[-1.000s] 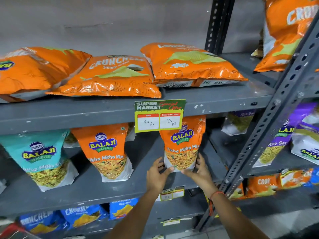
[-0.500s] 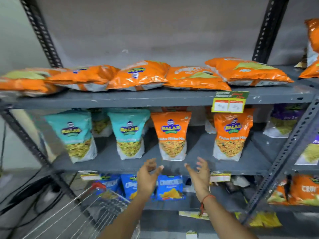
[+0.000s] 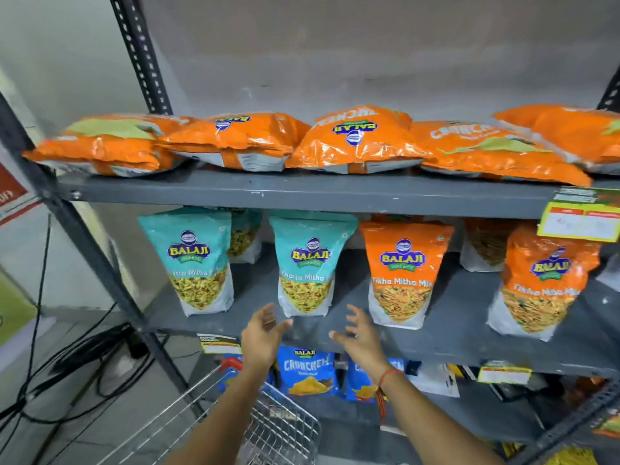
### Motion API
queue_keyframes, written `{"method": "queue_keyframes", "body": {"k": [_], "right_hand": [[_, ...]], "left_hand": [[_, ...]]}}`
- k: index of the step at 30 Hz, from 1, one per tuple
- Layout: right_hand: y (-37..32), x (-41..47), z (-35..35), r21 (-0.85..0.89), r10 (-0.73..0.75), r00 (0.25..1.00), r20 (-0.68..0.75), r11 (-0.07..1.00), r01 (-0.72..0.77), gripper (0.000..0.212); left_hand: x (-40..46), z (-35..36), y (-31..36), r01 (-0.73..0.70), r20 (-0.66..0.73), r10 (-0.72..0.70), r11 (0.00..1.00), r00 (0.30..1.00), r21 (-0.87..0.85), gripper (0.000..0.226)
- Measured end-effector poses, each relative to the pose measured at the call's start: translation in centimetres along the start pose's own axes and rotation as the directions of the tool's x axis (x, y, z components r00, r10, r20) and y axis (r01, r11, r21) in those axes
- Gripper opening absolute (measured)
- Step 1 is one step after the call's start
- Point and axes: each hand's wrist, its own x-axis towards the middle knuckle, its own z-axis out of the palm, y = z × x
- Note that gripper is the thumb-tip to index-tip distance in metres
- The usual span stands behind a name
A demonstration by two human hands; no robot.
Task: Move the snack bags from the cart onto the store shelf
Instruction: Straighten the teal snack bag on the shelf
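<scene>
empty left hand (image 3: 260,337) and right hand (image 3: 360,338) hover spread before teal bag (image 3: 307,265).

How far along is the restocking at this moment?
Done: bags stand on the middle shelf, including an orange bag and teal bag. In hand: nothing; left hand and right hand are open. Left: the cart's contents are not visible.

both empty hands, left hand (image 3: 261,340) and right hand (image 3: 360,340), hover before shelf (image 3: 436,344).
</scene>
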Motion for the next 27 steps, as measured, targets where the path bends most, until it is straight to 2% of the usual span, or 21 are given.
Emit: {"method": "queue_keyframes", "body": {"k": [4, 9, 14, 18, 22, 25, 27], "right_hand": [[-0.1, 5.1, 1.1, 0.037, 0.053, 0.998, 0.031, 0.998, -0.054, 0.091], [0.2, 9.9, 1.8, 0.005, 0.086, 0.989, 0.121, 0.996, -0.087, 0.093], [1.4, 11.4, 3.0, 0.064, 0.05, 0.98, 0.19, 0.996, -0.063, 0.062], [2.4, 11.3, 3.4, 0.096, 0.053, 0.986, 0.159, 0.993, -0.069, 0.053], [2.6, 11.2, 3.4, 0.097, 0.054, 0.987, 0.15, 0.993, -0.07, 0.047], [2.3, 10.8, 3.5, 0.131, 0.029, 0.992, 0.122, 0.99, -0.045, 0.057], [2.3, 9.9, 4.0, 0.19, 0.033, 0.999, 0.043, 0.981, -0.04, 0.077]], "left_hand": [[4.8, 1.0, -1.0, 0.048, 0.083, -0.047, 0.999, 0.995, -0.002, 0.071], [9.3, 2.6, -1.7, 0.059, 0.192, -0.041, 0.994, 0.981, -0.091, 0.087], [10.8, 3.0, -2.5, 0.029, 0.223, -0.008, 0.995, 0.975, -0.093, 0.064], [10.3, 2.6, -2.8, 0.019, 0.235, 0.01, 0.993, 0.972, -0.119, 0.054], [10.3, 2.4, -2.8, 0.027, 0.288, 0.013, 0.991, 0.957, -0.132, 0.055], [9.8, 1.9, -2.4, 0.023, 0.288, 0.01, 0.993, 0.958, -0.112, 0.059], [9.1, 1.0, -2.2, 0.048, 0.254, -0.015, 0.991, 0.967, -0.126, 0.073]]}}
